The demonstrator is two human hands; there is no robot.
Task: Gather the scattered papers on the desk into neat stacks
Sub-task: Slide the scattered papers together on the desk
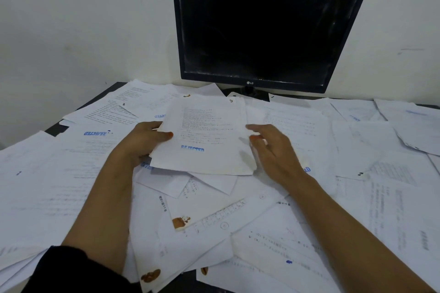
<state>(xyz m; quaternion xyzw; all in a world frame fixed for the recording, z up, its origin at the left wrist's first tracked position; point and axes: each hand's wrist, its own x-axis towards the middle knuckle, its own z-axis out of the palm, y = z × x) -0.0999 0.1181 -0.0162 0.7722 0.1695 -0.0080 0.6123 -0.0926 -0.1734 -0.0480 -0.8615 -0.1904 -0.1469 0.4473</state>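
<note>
Left hand (145, 140) of mine pinches the left edge of a small bundle of papers (204, 135), thumb on top and the other fingers under it. On the top sheet there is a blue stamp, REJECTED. My right hand (271, 147) is beside the right edge of the same bundle, fingers loosely spread, holding nothing; whether the fingertips touch the paper edge I cannot tell.

I hold the bundle in the middle of the frame, a little above the scattered sheets (250, 226) that cover almost all the dark surface (56, 129). Its long axis runs from me toward the monitor (266, 28) in the upper middle of the frame, so both long edges face my two hands.

I think the next move is to close the right hand on its edge and square the sheets. More loose sheets lie at the lower right and at the far right of the frame, nearer to my right hand.
</note>
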